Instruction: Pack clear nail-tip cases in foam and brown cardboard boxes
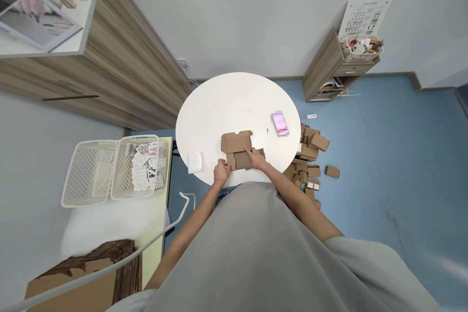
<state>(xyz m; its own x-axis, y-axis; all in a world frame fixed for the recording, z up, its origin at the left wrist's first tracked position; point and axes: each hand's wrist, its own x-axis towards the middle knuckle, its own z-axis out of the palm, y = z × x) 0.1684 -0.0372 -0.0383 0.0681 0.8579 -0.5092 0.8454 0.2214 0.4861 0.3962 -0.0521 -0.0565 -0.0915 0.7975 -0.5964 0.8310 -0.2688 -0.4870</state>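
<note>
A brown cardboard box (236,142), partly folded with its lid laid back, rests near the front edge of the round white table (234,95). At its lower left corner, my left hand (221,172) is closed on a side flap. My right hand (256,159) grips the right side, a finger reaching over the cardboard. The box's inside looks bare; parts of its right flap are behind my fingers. To the left lies a stack of thin white sheets or pouches (196,162). A blurred pink phone-like object (280,124) lies to the right.
Many small cardboard boxes (309,151) are heaped on the floor right of the table. On the left, a white plastic basket (113,170) holding packets stands on a side table, with flat cardboard (80,278) stacked nearer. A white curved tube (179,217) crosses beside my left arm.
</note>
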